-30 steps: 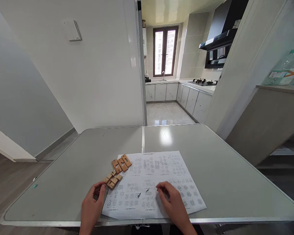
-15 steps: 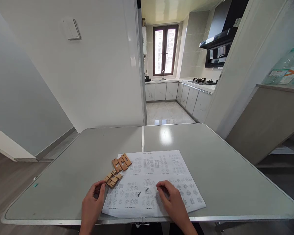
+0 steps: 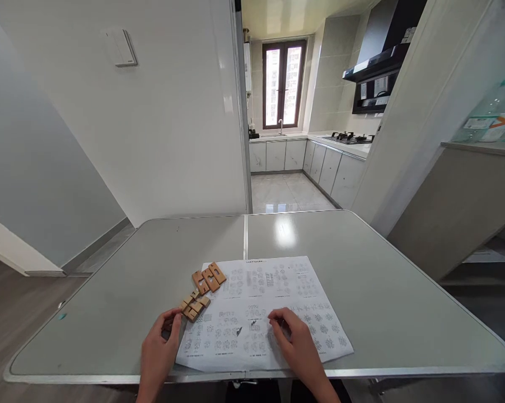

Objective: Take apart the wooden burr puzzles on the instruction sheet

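Note:
My left hand (image 3: 160, 344) is at the left edge of the paper, thumb and forefinger closed at the near corner of a notched wooden puzzle piece (image 3: 195, 307) marked 3. Just beyond it lie flat wooden puzzle pieces with cut-outs (image 3: 209, 278), side by side, with numbers on them. Both groups overlap the left edge of a large printed sheet (image 3: 273, 330) covered in small diagrams. Over the sheet's right half rests my right hand (image 3: 297, 342), fingers curled and closed, with nothing visible in them. The undersides of the fingers are hidden.
The sheet lies on a grey folding table (image 3: 382, 313) with a metal rim and a centre seam. A small green bit (image 3: 61, 316) lies near its left edge. Large plastic bottles (image 3: 487, 115) stand on a cabinet at right. Beyond the doorway is a kitchen.
Both hands keep their places, and the wooden pieces and sheet lie as before. The view has shifted only very slightly.

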`<state>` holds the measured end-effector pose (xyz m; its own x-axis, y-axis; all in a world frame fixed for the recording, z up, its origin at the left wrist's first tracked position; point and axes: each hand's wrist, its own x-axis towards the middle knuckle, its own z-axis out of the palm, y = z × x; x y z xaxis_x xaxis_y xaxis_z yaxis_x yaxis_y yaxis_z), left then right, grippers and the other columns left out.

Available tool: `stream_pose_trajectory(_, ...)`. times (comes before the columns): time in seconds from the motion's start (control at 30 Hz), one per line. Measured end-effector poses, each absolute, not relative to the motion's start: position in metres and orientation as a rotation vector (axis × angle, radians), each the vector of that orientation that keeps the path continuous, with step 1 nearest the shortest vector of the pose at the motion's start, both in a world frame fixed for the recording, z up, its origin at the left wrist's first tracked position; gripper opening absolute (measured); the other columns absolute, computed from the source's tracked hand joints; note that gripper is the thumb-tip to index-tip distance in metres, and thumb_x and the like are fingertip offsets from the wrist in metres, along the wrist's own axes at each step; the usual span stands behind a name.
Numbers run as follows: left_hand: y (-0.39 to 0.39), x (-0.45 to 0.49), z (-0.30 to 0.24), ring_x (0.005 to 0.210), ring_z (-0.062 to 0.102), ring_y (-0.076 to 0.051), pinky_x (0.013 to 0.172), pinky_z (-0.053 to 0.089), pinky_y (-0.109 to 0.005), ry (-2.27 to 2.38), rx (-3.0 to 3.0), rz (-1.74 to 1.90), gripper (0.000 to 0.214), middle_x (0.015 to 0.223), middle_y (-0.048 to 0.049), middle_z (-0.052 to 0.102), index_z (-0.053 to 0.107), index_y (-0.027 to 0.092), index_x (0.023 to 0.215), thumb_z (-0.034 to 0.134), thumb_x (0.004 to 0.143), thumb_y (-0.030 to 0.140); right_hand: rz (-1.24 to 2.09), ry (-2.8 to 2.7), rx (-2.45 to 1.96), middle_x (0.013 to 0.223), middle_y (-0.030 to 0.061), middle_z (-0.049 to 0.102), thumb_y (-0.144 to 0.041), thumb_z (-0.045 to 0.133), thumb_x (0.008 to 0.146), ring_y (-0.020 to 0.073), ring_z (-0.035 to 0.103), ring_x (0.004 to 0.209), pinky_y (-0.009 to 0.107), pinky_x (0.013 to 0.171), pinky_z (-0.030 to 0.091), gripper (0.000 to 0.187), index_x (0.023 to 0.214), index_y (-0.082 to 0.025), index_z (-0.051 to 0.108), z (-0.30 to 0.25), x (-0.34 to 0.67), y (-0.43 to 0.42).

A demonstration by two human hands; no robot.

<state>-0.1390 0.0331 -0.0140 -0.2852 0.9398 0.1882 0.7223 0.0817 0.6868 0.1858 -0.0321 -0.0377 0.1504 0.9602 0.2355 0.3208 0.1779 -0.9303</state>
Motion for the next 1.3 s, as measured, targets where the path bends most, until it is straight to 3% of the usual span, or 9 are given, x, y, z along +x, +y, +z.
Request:
stream_pose_trajectory(0.27, 0.032, -0.137, -0.012, 0.085, 0.076, -0.027, 0.055, 0.054, -0.026, 2.046, 1.691, 1.043, 0.045, 0.1, -0.0082, 0.081, 0.074, 0.024, 0.1, 0.053, 0.086, 0.061, 0.777, -1.385, -1.386, 0.093, 0.0063, 0.074, -0.041, 0.053, 0.099, 0.0226, 0.07, 0.082, 0.031, 0.07, 0.054, 0.025, 0.096, -0.023, 0.07, -0.04, 0.187, -0.033)
stream_pose_trajectory(0.67, 0.033, -0.138, -0.015, 0.088, 0.074, -0.027, 0.066, 0.056, -0.029, 2.051, 1.668, 1.022, 0.046, 0.101, -0.0075, 0.08, 0.072, 0.024, 0.102, 0.052, 0.086, 0.062, 0.792, -1.388, -1.387, 0.094, 0.007, 0.075, -0.04, 0.052, 0.098, 0.0233, 0.069, 0.082, 0.029, 0.065, 0.052, 0.025, 0.096, -0.023, 0.07, -0.038, 0.186, -0.033)
stream_pose_trajectory(1.0, 0.031, -0.137, -0.012, 0.092, 0.073, -0.028, 0.071, 0.057, -0.033, 2.039, 1.685, 0.993, 0.047, 0.106, -0.0077, 0.078, 0.07, 0.024, 0.105, 0.049, 0.089, 0.063, 0.819, -1.393, -1.388, 0.098, 0.0056, 0.073, -0.037, 0.051, 0.1, 0.0234, 0.069, 0.088, 0.032, 0.076, 0.054, 0.022, 0.099, -0.024, 0.068, -0.038, 0.186, -0.035)
stream_pose_trajectory(1.17, 0.046, -0.127, -0.014, 0.113, 0.065, -0.032, 0.097, 0.054, -0.046, 1.981, 2.012, 1.044, 0.045, 0.12, -0.011, 0.071, 0.067, 0.023, 0.109, 0.049, 0.091, 0.06, 0.816, -1.401, -1.396, 0.098, 0.0055, 0.073, -0.036, 0.05, 0.1, 0.0232, 0.069, 0.087, 0.033, 0.076, 0.053, 0.021, 0.099, -0.024, 0.067, -0.036, 0.186, -0.035)
stream_pose_trajectory(1.3, 0.073, -0.108, -0.014, 0.134, 0.05, -0.036, 0.112, 0.041, -0.054, 2.001, 2.251, 0.846, 0.055, 0.145, -0.017, 0.056, 0.06, 0.018, 0.129, 0.049, 0.094, 0.058, 0.794, -1.397, -1.376, 0.095, 0.006, 0.073, -0.036, 0.052, 0.1, 0.0233, 0.069, 0.084, 0.032, 0.071, 0.054, 0.021, 0.097, -0.024, 0.068, -0.038, 0.186, -0.034)
